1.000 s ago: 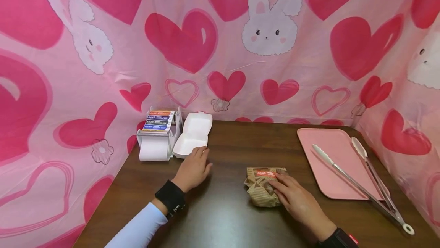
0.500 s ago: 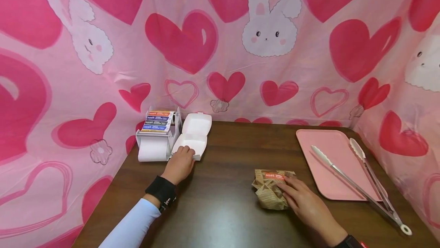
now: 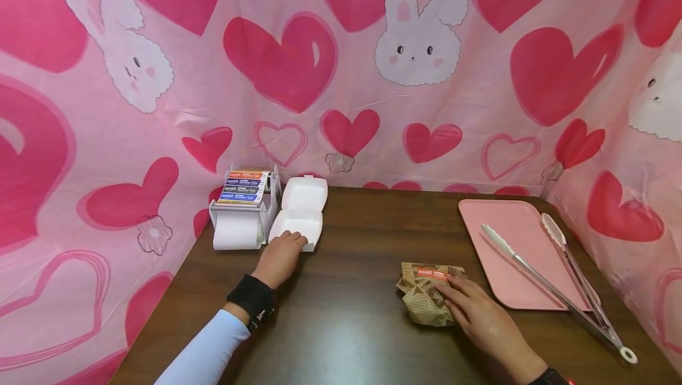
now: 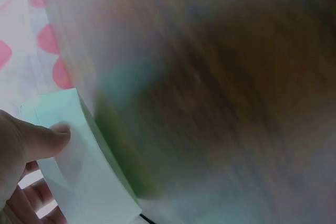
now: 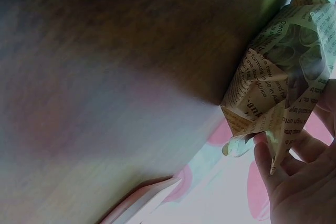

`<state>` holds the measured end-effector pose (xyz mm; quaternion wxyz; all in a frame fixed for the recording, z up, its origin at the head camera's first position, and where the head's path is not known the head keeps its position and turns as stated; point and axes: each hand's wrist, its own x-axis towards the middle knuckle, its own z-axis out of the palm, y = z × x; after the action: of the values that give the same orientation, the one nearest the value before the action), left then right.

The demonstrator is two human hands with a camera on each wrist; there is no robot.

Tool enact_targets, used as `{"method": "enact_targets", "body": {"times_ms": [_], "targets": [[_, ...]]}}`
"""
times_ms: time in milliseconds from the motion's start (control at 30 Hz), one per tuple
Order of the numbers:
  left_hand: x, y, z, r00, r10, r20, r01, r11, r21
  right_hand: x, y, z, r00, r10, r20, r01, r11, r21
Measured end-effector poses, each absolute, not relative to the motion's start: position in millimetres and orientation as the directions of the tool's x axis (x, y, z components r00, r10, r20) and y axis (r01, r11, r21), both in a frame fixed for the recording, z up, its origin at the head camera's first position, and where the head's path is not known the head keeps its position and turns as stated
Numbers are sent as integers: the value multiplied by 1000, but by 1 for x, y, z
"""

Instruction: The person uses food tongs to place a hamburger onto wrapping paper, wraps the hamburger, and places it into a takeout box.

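Observation:
A white clamshell takeaway box [image 3: 298,219] stands with its lid raised at the back left. My left hand [image 3: 279,257] pinches its front wall. In the left wrist view the thumb presses the outside of the white wall [image 4: 89,166], and the fingers reach over the rim. My right hand [image 3: 482,314] grips the right side of a packet [image 3: 426,302] wrapped in brown newspaper-print paper, with a red label on top. The right wrist view shows the folded paper [image 5: 262,87] with fingers at its lower edge. What is inside the wrapping is hidden.
A label dispenser [image 3: 242,210] with several coloured label strips stands left of the box. At the right, metal tongs [image 3: 554,290] lie across a pink tray [image 3: 490,243], their handle end past its edge. Pink heart-print cloth [image 3: 351,65] surrounds the dark wooden table [image 3: 330,308].
My left hand has moved left along the box front and taken hold of its wall. The right hand and the wrapped packet have shifted a little to the right together.

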<state>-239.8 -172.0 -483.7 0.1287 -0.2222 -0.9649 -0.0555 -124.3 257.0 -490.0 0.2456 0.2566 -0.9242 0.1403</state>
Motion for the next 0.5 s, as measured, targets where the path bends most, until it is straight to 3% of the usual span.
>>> {"method": "enact_targets", "body": {"times_ms": [500], "targets": [[-217,-138,-480,-790,538,293,555,831,-28,-122,262,-489,-770,-398,500,-529,835,-150]]}}
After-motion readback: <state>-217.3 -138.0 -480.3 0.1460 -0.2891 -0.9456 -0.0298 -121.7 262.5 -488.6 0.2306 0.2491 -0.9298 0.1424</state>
